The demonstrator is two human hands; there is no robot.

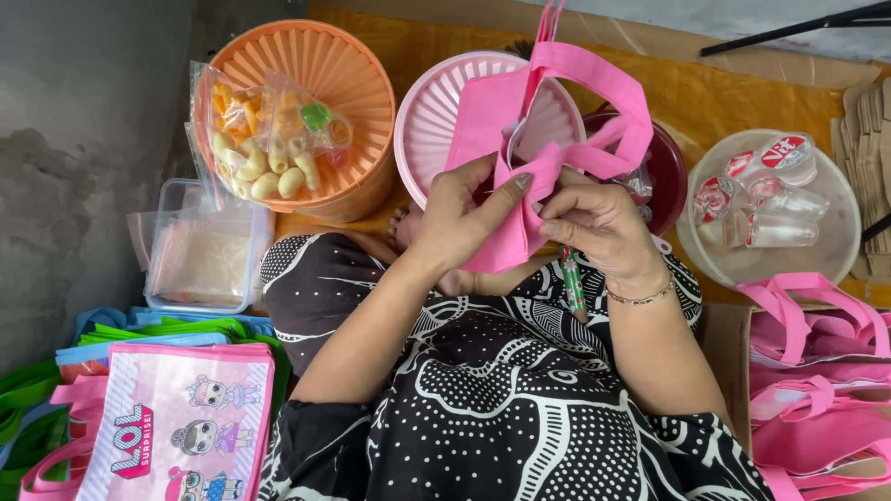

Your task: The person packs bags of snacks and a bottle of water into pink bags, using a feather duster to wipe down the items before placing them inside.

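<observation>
Above the lap — pink bag (506,121) between left hand (469,218) and right hand (599,227)

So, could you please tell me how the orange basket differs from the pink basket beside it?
The orange basket holds clear snack packets; the pink basket looks empty where it shows. The orange basket is in full view, while the pink basket is partly hidden behind the pink bag. Both are round and ribbed.

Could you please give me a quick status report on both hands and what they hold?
Left hand and right hand both grip a pink bag, held open. Pink basket right behind it. Nothing blocking.
</observation>
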